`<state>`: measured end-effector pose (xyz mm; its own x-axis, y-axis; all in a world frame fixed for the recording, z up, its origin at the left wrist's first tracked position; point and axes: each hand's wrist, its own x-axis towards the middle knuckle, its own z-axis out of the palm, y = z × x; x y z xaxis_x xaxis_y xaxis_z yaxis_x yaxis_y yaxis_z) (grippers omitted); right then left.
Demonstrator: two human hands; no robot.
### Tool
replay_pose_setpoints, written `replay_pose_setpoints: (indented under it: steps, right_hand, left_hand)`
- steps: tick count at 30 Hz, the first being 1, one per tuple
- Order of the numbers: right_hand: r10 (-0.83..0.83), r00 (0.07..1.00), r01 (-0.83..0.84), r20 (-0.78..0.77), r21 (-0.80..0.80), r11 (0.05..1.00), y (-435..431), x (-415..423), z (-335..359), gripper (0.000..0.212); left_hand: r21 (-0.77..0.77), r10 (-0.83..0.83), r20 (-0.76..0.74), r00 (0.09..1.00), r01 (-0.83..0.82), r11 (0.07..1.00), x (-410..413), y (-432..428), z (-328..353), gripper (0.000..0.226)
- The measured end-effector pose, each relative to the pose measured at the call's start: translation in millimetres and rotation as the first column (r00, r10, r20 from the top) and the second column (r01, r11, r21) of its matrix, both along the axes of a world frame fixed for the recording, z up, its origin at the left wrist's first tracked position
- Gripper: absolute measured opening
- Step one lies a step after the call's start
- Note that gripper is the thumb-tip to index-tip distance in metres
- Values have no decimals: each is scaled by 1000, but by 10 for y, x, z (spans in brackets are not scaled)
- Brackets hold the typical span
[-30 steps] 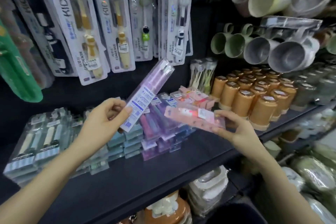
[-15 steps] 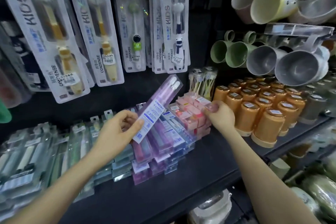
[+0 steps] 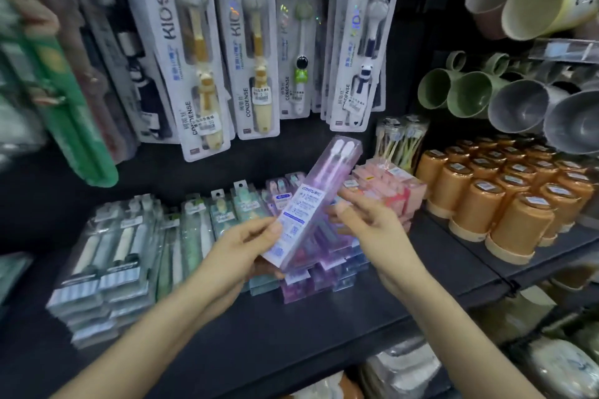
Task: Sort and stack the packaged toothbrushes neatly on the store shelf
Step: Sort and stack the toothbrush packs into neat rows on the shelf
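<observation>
The left hand (image 3: 240,246) grips the lower end of a purple toothbrush box (image 3: 319,201), thumb pressed on its printed label and the other fingers hidden behind it. The box is held in the air, tilted with its brush-head end up and to the right, above the purple stack (image 3: 304,282) on the shelf (image 3: 291,334).

The right hand (image 3: 372,223) reaches in from the right, its thumb and forefinger meeting the box's right edge. Whether they pinch the box or only touch it I cannot tell (the tips merge with the clear plastic).

Much of the purple stack is covered by the box and both hands. Left of it lie teal packs (image 3: 227,214), partly hidden behind the left hand, and further left a pile of grey packs (image 3: 107,272). Pink boxes (image 3: 392,185) sit just right of the purple ones, their near side blocked by the right hand. Orange cups (image 3: 505,204) stand in rows at the right.

Above hang kids' toothbrush cards (image 3: 194,58), their tops cut off by the frame and their small print too blurred to read. A green pack (image 3: 68,113) at the far left is smeared. Mugs (image 3: 470,94) lie on their sides at upper right, some cut off by the edge.
</observation>
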<state>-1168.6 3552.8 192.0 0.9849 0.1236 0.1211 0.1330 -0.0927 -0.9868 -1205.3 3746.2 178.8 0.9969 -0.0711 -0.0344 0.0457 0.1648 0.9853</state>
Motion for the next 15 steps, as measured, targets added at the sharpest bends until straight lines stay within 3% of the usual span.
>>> replay_pose_setpoints:
  steps: [4, 8, 10, 12, 15]
  right_hand:
    - [142, 985, -107, -103, 288, 952, 240, -270, -82, 39]
    - [80, 987, -16, -139, 413, 911, 266, -355, -67, 48]
    - [-33, 991, 71, -126, 309, 948, 197, -322, -34, 43]
    - [-191, 981, 192, -29, 38, 981, 113, -242, 6, 37]
    - [-269, 938, 341, 220, -445, 828, 54, -28, 66, 33]
  left_hand:
    - [-54, -106, -74, 992, 102, 993, -187, -44, -1, 37]
    - [156, -139, -37, 990, 143, 977, -244, -52, 54, 26]
    - [451, -66, 86, 994, 20, 892, -203, -13, 56, 18]
    - [677, -5, 268, 963, -185, 713, -162, 56, 34, 17]
    - [734, 24, 411, 911, -347, 583, -123, 185, -13, 23]
